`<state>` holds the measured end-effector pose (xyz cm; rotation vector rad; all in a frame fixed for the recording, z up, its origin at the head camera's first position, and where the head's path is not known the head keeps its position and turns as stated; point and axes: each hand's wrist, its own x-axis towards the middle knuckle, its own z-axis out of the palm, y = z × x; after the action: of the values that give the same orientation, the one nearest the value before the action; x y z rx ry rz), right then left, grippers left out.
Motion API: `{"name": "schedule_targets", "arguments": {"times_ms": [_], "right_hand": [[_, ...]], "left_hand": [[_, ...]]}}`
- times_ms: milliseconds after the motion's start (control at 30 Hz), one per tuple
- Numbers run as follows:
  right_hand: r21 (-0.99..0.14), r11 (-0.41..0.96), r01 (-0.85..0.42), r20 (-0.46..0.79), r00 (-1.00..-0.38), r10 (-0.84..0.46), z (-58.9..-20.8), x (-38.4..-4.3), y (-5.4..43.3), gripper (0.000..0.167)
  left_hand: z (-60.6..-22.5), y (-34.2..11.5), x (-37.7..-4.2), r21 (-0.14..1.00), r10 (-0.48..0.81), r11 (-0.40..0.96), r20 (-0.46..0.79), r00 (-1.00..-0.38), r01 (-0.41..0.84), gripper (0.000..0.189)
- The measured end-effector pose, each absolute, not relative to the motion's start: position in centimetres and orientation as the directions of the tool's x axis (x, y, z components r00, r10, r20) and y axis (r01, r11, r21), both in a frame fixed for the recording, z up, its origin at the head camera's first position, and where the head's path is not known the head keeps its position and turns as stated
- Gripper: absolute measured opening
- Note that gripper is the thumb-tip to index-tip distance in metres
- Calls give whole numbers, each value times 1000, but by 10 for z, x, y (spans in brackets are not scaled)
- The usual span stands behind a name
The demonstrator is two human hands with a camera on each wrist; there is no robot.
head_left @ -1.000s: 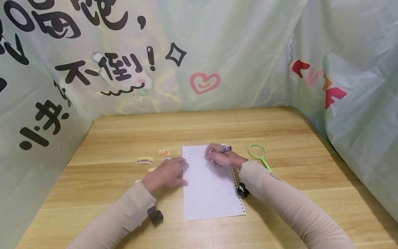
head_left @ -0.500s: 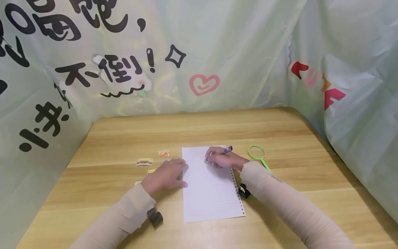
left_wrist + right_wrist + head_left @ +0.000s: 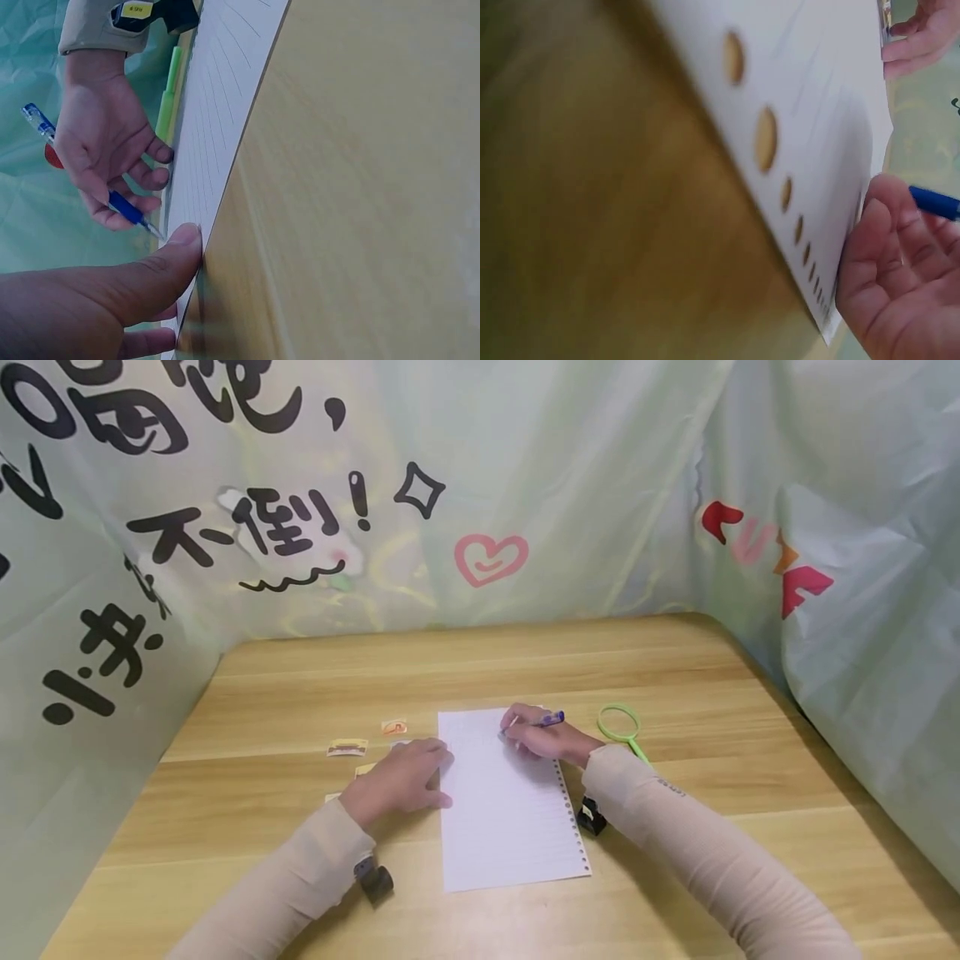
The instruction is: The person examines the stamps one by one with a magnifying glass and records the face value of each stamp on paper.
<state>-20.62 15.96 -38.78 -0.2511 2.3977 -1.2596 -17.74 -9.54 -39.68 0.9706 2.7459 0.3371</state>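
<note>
A lined sheet of loose-leaf paper (image 3: 510, 843) lies on the wooden table, its punched holes along the right side. My right hand (image 3: 540, 742) pinches a blue pen (image 3: 126, 208) over the upper part of the page. In the left wrist view the pen's tip points down right at the paper, and its clear end sticks out behind the hand. At the sheet's left edge rests my left hand (image 3: 405, 778), fingers extended and thumb (image 3: 176, 259) on the margin. Faint marks near the top of the page are too small to read.
Several small printed paper cards, among them a yellow-brown card (image 3: 347, 747) and an orange card (image 3: 394, 727), lie left of the sheet, some partly hidden by the left hand. A green magnifying glass (image 3: 637, 749) lies to the right. Printed curtains (image 3: 585, 527) surround the table (image 3: 315, 677).
My right hand has shifted slightly to the right along the upper page with the pen. The left hand and the paper keep their places.
</note>
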Motion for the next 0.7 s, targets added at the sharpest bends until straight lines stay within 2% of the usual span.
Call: {"name": "schedule_targets", "arguments": {"times_ms": [167, 400, 700], "right_hand": [[-825, 562, 55, -287, -898, -333, -387, -208, 160, 21], [-825, 562, 58, -315, -873, -373, -383, -209, 156, 21], [-823, 564, 62, -308, -884, -352, -382, -206, 163, 21]], "left_hand": [[-397, -96, -177, 288, 630, 763, -134, -765, 578, 40], [-397, -97, -179, 275, 617, 775, -140, -774, 568, 52], [-397, -96, -178, 292, 631, 761, -128, -765, 579, 39]]}}
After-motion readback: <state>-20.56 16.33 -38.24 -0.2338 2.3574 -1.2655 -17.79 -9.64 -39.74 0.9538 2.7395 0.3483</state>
